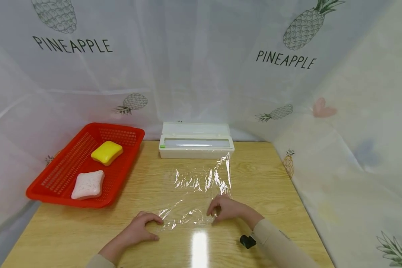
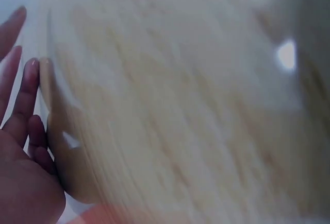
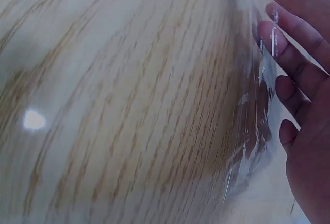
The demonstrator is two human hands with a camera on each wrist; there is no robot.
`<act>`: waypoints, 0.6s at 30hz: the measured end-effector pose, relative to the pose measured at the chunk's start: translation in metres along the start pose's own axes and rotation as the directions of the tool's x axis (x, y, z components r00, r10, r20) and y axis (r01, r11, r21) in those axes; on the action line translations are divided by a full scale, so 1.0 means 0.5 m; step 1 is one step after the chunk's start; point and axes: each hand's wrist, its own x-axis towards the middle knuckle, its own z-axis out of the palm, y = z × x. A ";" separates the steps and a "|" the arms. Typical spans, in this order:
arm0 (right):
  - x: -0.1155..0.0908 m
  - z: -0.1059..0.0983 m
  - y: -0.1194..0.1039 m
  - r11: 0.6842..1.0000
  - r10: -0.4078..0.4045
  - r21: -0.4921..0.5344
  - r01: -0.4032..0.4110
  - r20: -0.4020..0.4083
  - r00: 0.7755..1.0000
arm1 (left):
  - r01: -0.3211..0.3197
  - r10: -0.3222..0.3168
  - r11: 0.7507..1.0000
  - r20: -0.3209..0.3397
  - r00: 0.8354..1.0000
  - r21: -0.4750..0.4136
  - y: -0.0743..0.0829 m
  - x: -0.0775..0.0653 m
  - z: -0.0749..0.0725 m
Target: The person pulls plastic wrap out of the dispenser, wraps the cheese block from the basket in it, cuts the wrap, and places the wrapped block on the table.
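A clear sheet of cling film (image 1: 201,180) stretches over the wooden table from a white cling film dispenser (image 1: 197,153), whose lid stands raised. My left hand (image 1: 141,229) is beside the film's near left corner, thumb and fingers apart; whether its fingertips touch the film cannot be told. My right hand (image 1: 226,209) is at the near right corner with bent fingers and a gap between thumb and forefinger. In the right wrist view, film lies against the fingers (image 3: 291,54) of that hand, without a visible pinch. The left wrist view shows loosely bent fingers (image 2: 28,87) near the tabletop.
At the left, a red plastic basket (image 1: 118,184) holds a yellow sponge-like block (image 1: 107,152) and a pale pink one (image 1: 88,184). A pineapple-print curtain (image 1: 201,74) hangs behind and along the sides. A small black object (image 1: 247,241) is at the right wrist.
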 end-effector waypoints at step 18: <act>-0.030 -0.044 0.026 0.999 0.014 -0.029 -0.015 -0.012 1.000 | -0.067 0.075 0.993 -0.087 0.993 0.094 -0.001 0.009 0.016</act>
